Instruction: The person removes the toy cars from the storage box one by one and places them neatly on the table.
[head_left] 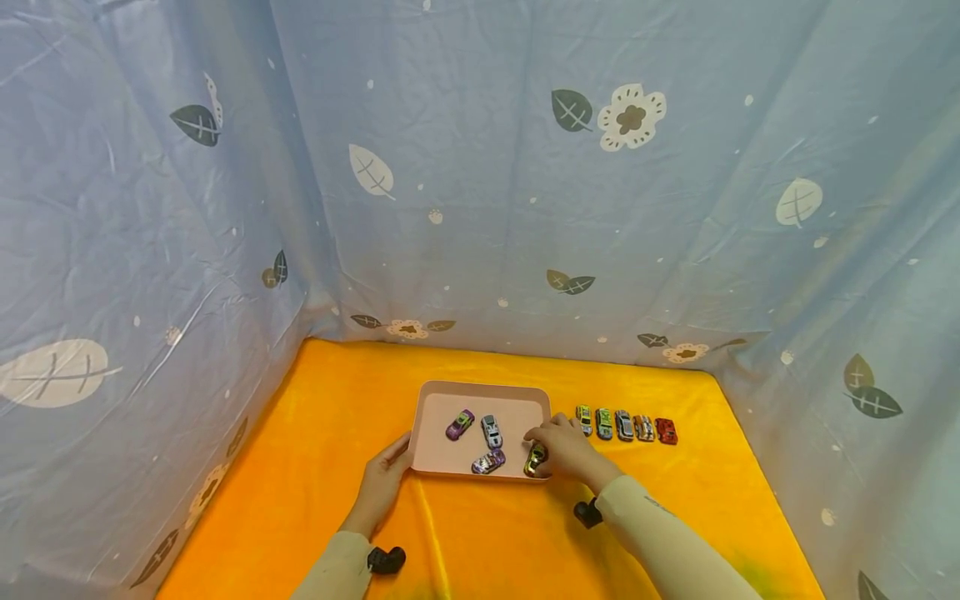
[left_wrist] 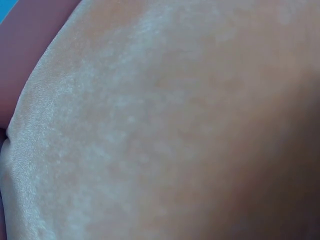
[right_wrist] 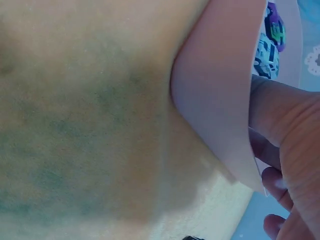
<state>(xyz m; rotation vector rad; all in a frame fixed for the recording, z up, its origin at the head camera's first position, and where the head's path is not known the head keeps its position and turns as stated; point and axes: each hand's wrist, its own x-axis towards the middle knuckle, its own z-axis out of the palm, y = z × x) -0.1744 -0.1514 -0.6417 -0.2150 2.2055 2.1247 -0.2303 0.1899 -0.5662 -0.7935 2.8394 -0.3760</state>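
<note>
A shallow pale pink tray lies on the cloth with small toy cars in it. My left hand holds the tray at its left side near the front corner. Inside the right front corner, my right hand grips a yellow and black toy car, its fingers partly covering it. To the left in the tray are a purple and green car, a white car and a purple and white car. In the right wrist view, my thumb reaches over the tray wall.
Right of the tray, several toy cars stand side by side in a row, ending with a red one. Yellow-orange cloth covers the surface. Pale blue patterned curtains enclose the back and both sides.
</note>
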